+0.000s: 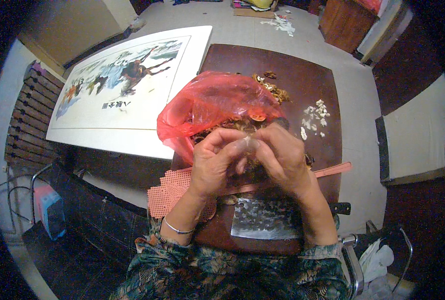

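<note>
My left hand (216, 162) and my right hand (281, 155) meet above the table, thumbs and fingers pinched together. Between the fingertips is a small pale piece (248, 140), mostly covered, so its kind is unclear. Just beyond them a red plastic bag (222, 95) lies open, with brown, dried-looking bits (237, 123) at its mouth. Several small white pieces (315, 117) are scattered to the right. Under my wrists lie a pink fly swatter (168, 194) and a cleaver, its broad blade (265, 220) between my forearms and its dark handle (340, 208) past my right arm.
A white board with a painting of horses (117, 85) covers the left side. More brown scraps (275, 90) lie behind the bag on the dark table (292, 70). Metal chair arms (351, 265) flank me. Paper scraps (282, 24) litter the far floor.
</note>
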